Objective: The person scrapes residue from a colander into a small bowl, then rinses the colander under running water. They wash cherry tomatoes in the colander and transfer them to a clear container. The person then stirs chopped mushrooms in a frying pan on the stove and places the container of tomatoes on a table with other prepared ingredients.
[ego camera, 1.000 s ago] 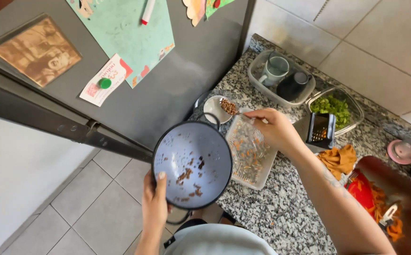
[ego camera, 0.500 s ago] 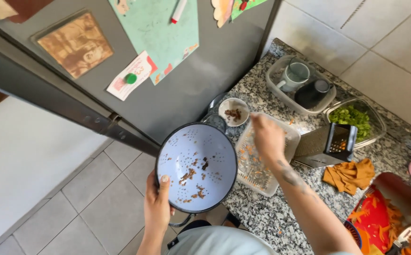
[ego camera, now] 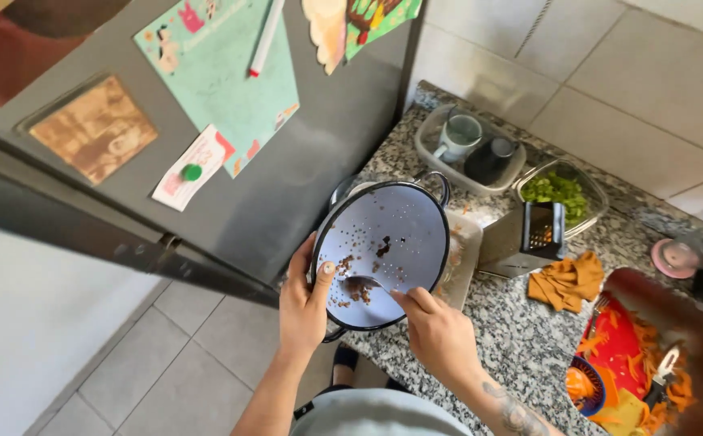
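Note:
My left hand [ego camera: 304,300] grips the rim of a pale blue colander [ego camera: 404,234] with dark handles, tilted towards me above the counter's near-left corner. Brown scraps [ego camera: 383,246] stick to its perforated inside. My right hand [ego camera: 439,335] holds a spoon [ego camera: 364,285] whose bowl rests on the colander's lower inside, among the scraps. A clear glass dish [ego camera: 462,242] lies on the counter behind the colander, mostly hidden by it.
A grey fridge [ego camera: 303,178] with magnets and papers stands at the left. On the speckled granite counter [ego camera: 521,339] are a metal grater [ego camera: 529,236], a glass dish of green vegetables [ego camera: 561,190], a tray with mugs [ego camera: 472,145], an orange cloth [ego camera: 568,280] and a red board with carrot shreds [ego camera: 626,355].
The colander has moved right and tilted over the counter's corner. My right hand left the glass dish and now holds a spoon inside the colander.

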